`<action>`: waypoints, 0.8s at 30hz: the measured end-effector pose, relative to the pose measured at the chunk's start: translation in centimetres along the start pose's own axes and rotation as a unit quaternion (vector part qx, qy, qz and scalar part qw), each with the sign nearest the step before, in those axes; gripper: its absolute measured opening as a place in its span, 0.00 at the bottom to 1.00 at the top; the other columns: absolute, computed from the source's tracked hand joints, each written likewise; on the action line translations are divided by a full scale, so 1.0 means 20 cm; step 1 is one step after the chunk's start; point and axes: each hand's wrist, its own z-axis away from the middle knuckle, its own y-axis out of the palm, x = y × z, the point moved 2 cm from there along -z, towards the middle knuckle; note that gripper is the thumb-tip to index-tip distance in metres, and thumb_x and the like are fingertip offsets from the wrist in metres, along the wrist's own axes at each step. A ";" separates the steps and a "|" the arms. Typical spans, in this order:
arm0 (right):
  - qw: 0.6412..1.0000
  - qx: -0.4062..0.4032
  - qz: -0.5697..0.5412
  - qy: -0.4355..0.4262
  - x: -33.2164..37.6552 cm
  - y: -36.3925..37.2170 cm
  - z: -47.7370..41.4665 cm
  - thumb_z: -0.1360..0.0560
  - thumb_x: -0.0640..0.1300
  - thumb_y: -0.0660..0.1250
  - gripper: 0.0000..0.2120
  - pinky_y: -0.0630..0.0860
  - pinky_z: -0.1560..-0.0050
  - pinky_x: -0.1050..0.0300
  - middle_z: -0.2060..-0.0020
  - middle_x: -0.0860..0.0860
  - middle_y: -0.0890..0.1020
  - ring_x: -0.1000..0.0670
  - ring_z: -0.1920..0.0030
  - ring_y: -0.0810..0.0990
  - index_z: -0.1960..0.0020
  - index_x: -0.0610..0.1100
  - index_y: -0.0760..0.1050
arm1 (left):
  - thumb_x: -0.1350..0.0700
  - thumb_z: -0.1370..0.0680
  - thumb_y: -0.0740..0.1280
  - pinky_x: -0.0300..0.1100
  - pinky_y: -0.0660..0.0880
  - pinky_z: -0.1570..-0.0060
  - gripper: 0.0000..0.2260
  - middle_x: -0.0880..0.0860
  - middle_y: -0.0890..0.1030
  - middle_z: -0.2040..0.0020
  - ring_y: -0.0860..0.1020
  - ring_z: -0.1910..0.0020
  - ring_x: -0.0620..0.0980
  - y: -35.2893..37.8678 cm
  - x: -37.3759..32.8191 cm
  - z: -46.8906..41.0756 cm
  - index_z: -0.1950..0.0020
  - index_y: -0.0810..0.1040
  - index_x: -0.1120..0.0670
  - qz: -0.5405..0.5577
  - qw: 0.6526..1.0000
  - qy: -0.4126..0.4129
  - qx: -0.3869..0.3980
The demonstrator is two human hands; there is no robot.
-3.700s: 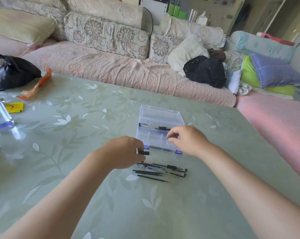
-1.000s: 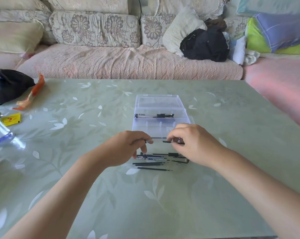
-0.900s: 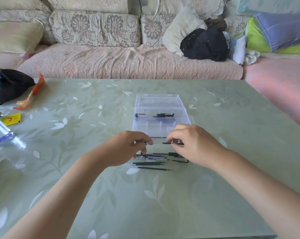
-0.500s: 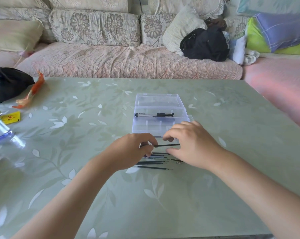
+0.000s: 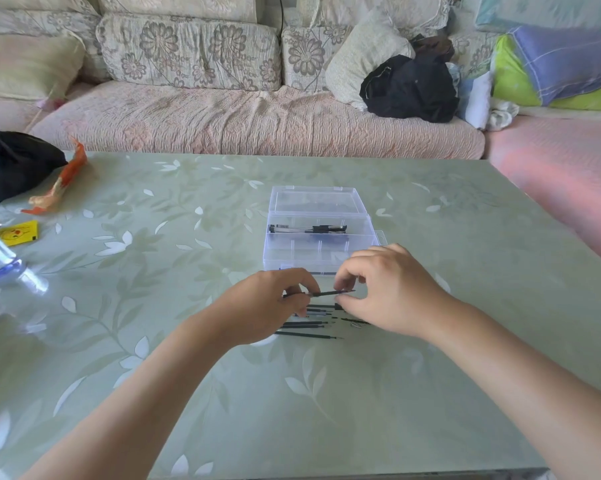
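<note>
Pen refill (image 5: 326, 293), held level just above the table (image 5: 465, 237) and pinched at one end by the left hand (image 5: 257, 306). The right hand (image 5: 392, 292) curls its fingers at the tip; whether they grip it cannot be told. One pen (image 5: 309, 229) lies in the clear box (image 5: 268, 245) and loose refills (image 5: 306, 336) lie outside it, so most of the work appears undone.

The table (image 5: 223, 410) has a smooth, glossy top that catches the light, printed with pale leaves. The box (image 5: 318, 202) in the middle is clear, shiny plastic. The refill (image 5: 326, 293) just near of it is thin, dark, matt plastic. The sofa (image 5: 240, 123) at the far side wears rough quilted cloth; its cushions (image 5: 188, 51) are woven flowered cloth. The bag (image 5: 12, 164) at far left is glossy black plastic
</note>
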 end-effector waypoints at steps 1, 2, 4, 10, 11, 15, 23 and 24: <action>1.000 -0.006 -0.009 0.005 -0.01 0.00 0.00 0.31 0.51 0.71 0.03 0.65 0.48 0.61 0.64 0.63 0.79 0.64 0.61 0.71 0.59 0.55 0.77 | 0.53 0.21 0.60 0.52 0.78 0.56 0.09 0.38 0.81 0.60 0.79 0.61 0.56 0.00 0.00 0.00 0.49 0.75 0.38 0.004 1.000 0.001 -0.001; 1.000 -0.010 -0.018 0.010 -0.01 0.00 0.01 0.30 0.51 0.71 0.03 0.65 0.48 0.61 0.64 0.64 0.79 0.66 0.62 0.71 0.60 0.55 0.77 | 0.53 0.21 0.61 0.51 0.78 0.56 0.09 0.38 0.81 0.60 0.79 0.61 0.56 0.00 0.00 0.00 0.49 0.75 0.38 0.008 1.000 0.004 -0.001; 0.999 -0.009 -0.043 0.012 0.00 0.01 0.02 0.30 0.50 0.71 0.03 0.66 0.48 0.62 0.64 0.63 0.80 0.65 0.62 0.73 0.60 0.55 0.78 | 0.52 0.21 0.61 0.51 0.78 0.56 0.09 0.38 0.81 0.59 0.79 0.61 0.56 0.01 0.00 0.00 0.48 0.75 0.37 0.018 1.000 0.010 0.006; 0.995 0.029 -0.089 0.036 0.02 0.01 0.01 0.30 0.52 0.73 0.12 0.68 0.52 0.66 0.58 0.63 0.79 0.59 0.57 0.75 0.47 0.57 0.79 | 0.53 0.20 0.62 0.40 0.74 0.64 0.07 0.44 0.81 0.60 0.77 0.65 0.49 0.03 0.04 -0.03 0.46 0.76 0.42 0.043 0.999 -0.019 -0.018; 0.994 0.034 -0.087 0.048 0.00 0.00 0.01 0.30 0.52 0.72 0.12 0.68 0.54 0.67 0.58 0.63 0.79 0.60 0.56 0.75 0.47 0.58 0.78 | 0.53 0.20 0.62 0.37 0.72 0.66 0.07 0.44 0.81 0.60 0.76 0.66 0.47 0.02 0.06 -0.03 0.47 0.77 0.43 0.037 0.998 -0.030 -0.032; 0.993 0.076 -0.045 0.084 -0.07 -0.01 0.04 0.28 0.49 0.70 0.08 0.63 0.62 0.73 0.56 0.62 0.78 0.67 0.60 0.72 0.50 0.58 0.76 | 0.54 0.20 0.61 0.40 0.75 0.59 0.07 0.46 0.81 0.59 0.78 0.62 0.48 0.00 0.07 -0.04 0.51 0.78 0.46 0.078 0.994 -0.052 -0.064; 0.986 0.150 0.010 0.066 -0.08 0.05 0.11 0.29 0.51 0.69 0.04 0.67 0.59 0.69 0.56 0.61 0.78 0.61 0.57 0.73 0.54 0.58 0.79 | 0.59 0.18 0.57 0.48 0.74 0.57 0.09 0.48 0.80 0.61 0.76 0.64 0.49 -0.01 -0.01 -0.04 0.50 0.77 0.52 0.254 0.957 -0.042 -0.136; 0.986 0.151 0.010 0.062 -0.09 0.06 0.12 0.29 0.51 0.69 0.04 0.66 0.60 0.70 0.57 0.61 0.78 0.61 0.57 0.73 0.54 0.58 0.80 | 0.58 0.19 0.58 0.47 0.74 0.58 0.08 0.48 0.80 0.61 0.76 0.65 0.48 -0.01 -0.01 -0.04 0.50 0.77 0.51 0.236 0.961 -0.041 -0.136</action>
